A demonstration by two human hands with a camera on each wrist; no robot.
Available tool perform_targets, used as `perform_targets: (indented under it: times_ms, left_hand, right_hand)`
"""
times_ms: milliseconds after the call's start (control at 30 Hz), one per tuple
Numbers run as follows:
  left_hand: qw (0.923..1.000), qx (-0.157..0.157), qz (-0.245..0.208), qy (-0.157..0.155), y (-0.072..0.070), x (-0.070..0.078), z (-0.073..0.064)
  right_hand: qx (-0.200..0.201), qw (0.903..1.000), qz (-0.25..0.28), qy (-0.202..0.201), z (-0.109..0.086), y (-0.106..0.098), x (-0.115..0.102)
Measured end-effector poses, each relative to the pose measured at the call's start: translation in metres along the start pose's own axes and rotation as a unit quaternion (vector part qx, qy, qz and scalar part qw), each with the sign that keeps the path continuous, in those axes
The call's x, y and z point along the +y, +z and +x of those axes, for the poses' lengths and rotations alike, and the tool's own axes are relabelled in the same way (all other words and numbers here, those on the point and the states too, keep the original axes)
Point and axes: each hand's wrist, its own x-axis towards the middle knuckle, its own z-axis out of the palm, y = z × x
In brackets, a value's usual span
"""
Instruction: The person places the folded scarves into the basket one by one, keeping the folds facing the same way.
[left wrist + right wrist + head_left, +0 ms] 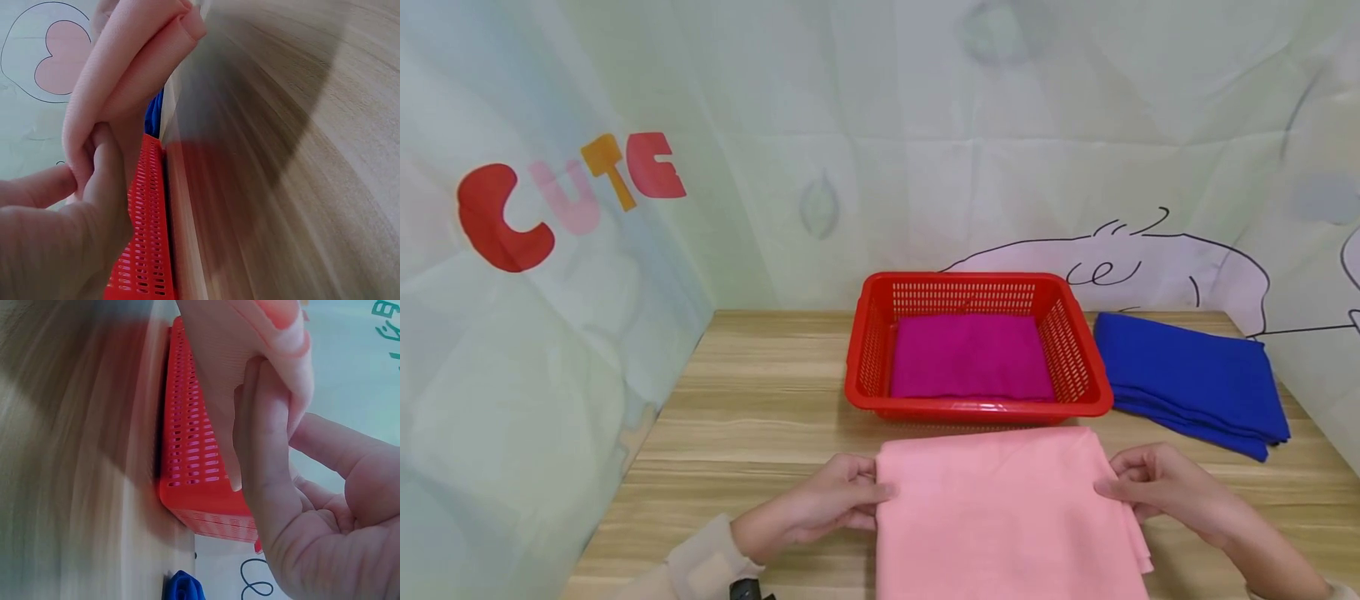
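Note:
A folded pink cloth (1000, 517) is held up between both hands in front of the basket. My left hand (827, 500) pinches its left edge, thumb on the near face and fingers behind. At the opposite edge, my right hand (1172, 492) pinches the cloth the same way. Both wrist views show the cloth (119, 81) raised off the table, its layers folded over at the edges. Just behind it stands a red plastic basket (977, 407) with perforated walls. Inside that lies a folded magenta cloth (970, 357), flat on the bottom.
Right of the basket, a folded blue cloth (1187, 375) lies on the wood-grain table (760, 375). A printed fabric backdrop (880, 167) hangs along the back and both sides. Something small and black (747, 590) shows by the left sleeve.

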Motion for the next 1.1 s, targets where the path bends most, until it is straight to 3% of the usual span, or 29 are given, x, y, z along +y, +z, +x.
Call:
perform_targets:
  times_ms: [833, 1100]
  left_hand:
    - [0.9997, -0.012, -0.004, 0.019, 0.004, 0.018, -0.008]
    - [0.9995, -0.018, -0.004, 0.026, 0.003, 0.027, -0.007]
  right_hand:
    - [0.008, 0.9999, -0.008, 0.003, -0.007, -0.002, -0.019]
    - [0.013, 0.9995, -0.017, -0.025, -0.007, -0.003, -0.02]
